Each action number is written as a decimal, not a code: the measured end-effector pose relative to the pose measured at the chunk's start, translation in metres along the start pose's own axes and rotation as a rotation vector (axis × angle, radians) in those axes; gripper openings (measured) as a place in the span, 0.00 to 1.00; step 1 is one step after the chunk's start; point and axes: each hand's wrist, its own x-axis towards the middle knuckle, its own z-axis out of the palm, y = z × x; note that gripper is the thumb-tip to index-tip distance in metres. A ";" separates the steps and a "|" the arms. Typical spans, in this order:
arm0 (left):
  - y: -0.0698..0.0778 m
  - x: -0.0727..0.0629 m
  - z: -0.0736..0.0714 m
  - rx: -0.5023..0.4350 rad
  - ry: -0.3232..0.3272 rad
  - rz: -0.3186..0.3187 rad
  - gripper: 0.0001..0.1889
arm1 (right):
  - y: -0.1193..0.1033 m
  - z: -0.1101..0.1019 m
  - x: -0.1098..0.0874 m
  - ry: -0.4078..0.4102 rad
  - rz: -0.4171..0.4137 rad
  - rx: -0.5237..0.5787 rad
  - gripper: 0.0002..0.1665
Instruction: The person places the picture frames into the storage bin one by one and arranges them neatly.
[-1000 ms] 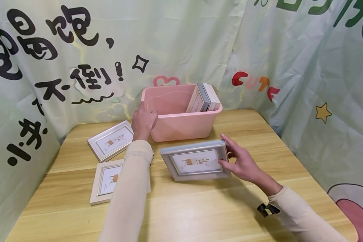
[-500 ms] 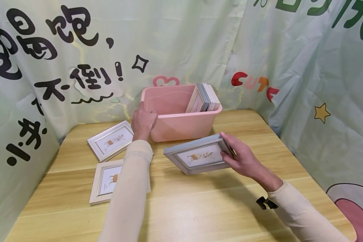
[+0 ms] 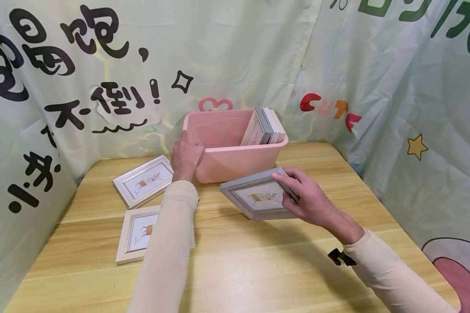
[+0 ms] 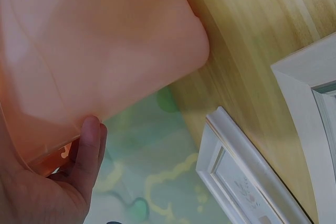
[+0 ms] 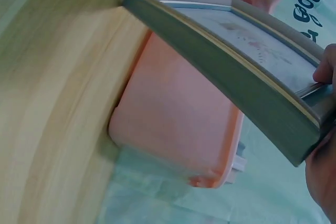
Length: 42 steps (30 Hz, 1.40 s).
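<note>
My right hand point(image 3: 313, 200) holds a grey picture frame point(image 3: 258, 200) by its right end, thumb over the front. The frame leans back at a slant above the table, in front of the pink bin point(image 3: 235, 165). Its print shows a brown deer and a leafy sprig. At the bin's left end, my left hand point(image 3: 186, 157) grips the rim; the left wrist view shows fingers point(image 4: 89, 145) curled over that edge. Several picture frames point(image 3: 263, 126) stand on edge inside the bin, packed against its right wall.
Left of the bin, a white picture frame point(image 3: 145, 181) lies face up. Nearer, a cream picture frame point(image 3: 130, 237) lies partly under my left forearm. All stand on a wooden table point(image 3: 235, 269). A printed cloth point(image 3: 235, 52) hangs close behind the bin.
The grey picture frame has risen, tilted and shifted slightly right toward the bin. My right hand has slid further over its right end. My left hand stays on the rim.
</note>
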 end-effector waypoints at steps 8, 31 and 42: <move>0.001 0.002 0.001 0.004 0.002 0.004 0.40 | -0.005 -0.009 0.015 -0.032 0.026 -0.062 0.36; 0.002 0.004 0.002 -0.003 -0.016 -0.009 0.40 | -0.010 -0.058 0.077 -0.242 0.113 -0.249 0.38; 0.000 0.002 0.002 -0.010 -0.023 -0.018 0.39 | -0.010 -0.084 0.109 -0.264 0.268 -0.273 0.39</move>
